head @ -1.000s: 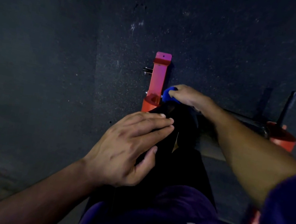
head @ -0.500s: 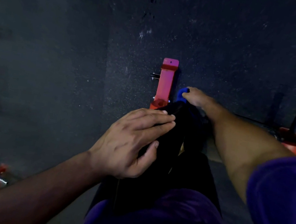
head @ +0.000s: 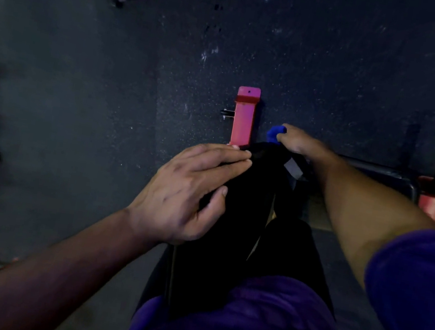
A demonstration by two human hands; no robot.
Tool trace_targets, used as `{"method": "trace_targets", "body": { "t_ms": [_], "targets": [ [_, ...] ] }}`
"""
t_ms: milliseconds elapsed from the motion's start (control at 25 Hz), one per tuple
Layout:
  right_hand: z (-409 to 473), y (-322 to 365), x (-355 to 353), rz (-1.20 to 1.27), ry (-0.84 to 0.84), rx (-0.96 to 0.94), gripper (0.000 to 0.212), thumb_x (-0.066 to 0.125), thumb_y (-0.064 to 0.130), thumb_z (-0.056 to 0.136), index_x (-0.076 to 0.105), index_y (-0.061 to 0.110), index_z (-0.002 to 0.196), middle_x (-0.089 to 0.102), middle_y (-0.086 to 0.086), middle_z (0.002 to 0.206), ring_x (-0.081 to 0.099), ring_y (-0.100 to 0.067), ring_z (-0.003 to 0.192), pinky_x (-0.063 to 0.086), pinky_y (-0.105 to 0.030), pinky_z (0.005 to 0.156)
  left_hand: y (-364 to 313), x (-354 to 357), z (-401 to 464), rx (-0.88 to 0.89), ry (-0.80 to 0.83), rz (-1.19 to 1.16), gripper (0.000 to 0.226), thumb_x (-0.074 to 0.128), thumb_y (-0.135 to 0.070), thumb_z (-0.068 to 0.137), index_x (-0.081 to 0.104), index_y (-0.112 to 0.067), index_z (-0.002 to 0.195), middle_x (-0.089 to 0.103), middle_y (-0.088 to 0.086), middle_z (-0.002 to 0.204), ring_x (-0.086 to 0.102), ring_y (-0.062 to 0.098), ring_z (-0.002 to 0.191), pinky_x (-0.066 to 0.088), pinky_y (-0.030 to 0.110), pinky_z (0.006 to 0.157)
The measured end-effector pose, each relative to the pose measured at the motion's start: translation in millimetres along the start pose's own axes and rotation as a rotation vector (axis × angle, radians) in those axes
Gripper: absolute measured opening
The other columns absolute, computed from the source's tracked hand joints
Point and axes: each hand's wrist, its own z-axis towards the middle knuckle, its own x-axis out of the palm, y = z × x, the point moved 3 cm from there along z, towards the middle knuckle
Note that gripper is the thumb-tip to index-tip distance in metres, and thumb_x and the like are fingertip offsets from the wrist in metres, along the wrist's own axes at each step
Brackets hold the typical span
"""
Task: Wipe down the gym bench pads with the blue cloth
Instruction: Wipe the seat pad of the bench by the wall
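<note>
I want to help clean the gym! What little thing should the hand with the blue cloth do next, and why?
Probably draw the bunched blue cloth back along the narrow black bench pad, toward the body. The right hand grips the cloth at the pad's far end, near the red metal frame post, while the left hand rests on the pad's left edge, so most of the pad lies nearer the person.

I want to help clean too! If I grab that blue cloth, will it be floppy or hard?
Probably floppy: the blue cloth is bunched up small inside the right hand, as soft fabric would be. It likely weighs little, since a few fingers hold it. It shouldn't roll or break.
</note>
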Motion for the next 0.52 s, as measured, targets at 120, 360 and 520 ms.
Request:
{"method": "trace_targets", "body": {
  "t_ms": [120, 360, 520],
  "targets": [
    [-16, -20, 2, 0.192, -0.123, 0.003, 0.03, 0.047, 0.013, 0.096, 0.058, 0.02, 0.123, 0.062, 0.002, 0.118, 0.058, -0.012, 0.093, 0.045, -0.015, 0.08, -7, -3, 0, 0.101, 0.039, 0.132, 0.045, 0.043, -0.02, 0.099, 0.063, -0.003, 0.135, 0.059, 0.009, 0.144, 0.05, 0.025, 0.139, 0.042, 0.046, 0.112],
    [-33, -69, 44, 0.385, -0.126, -0.008, 0.047, 0.051, 0.012, 0.093, 0.052, 0.032, 0.136, 0.064, -0.007, 0.124, 0.061, -0.021, 0.107, 0.048, -0.03, 0.094, -22, 0, 5, 0.561, 0.341, 0.355, 0.037, 0.052, -0.028, 0.099, 0.072, -0.016, 0.127, 0.065, -0.002, 0.138, 0.059, 0.014, 0.132, 0.045, 0.041, 0.109],
    [-33, -72, 54, 0.373, -0.146, 0.015, 0.062, 0.051, 0.007, 0.093, 0.039, 0.033, 0.148, 0.055, -0.008, 0.133, 0.054, -0.026, 0.118, 0.041, -0.034, 0.102, -27, 5, 17, 0.464, 0.428, 0.483, 0.037, 0.049, -0.032, 0.094, 0.078, -0.023, 0.116, 0.072, -0.007, 0.126, 0.067, 0.01, 0.119, 0.045, 0.039, 0.109]
  ]
}}
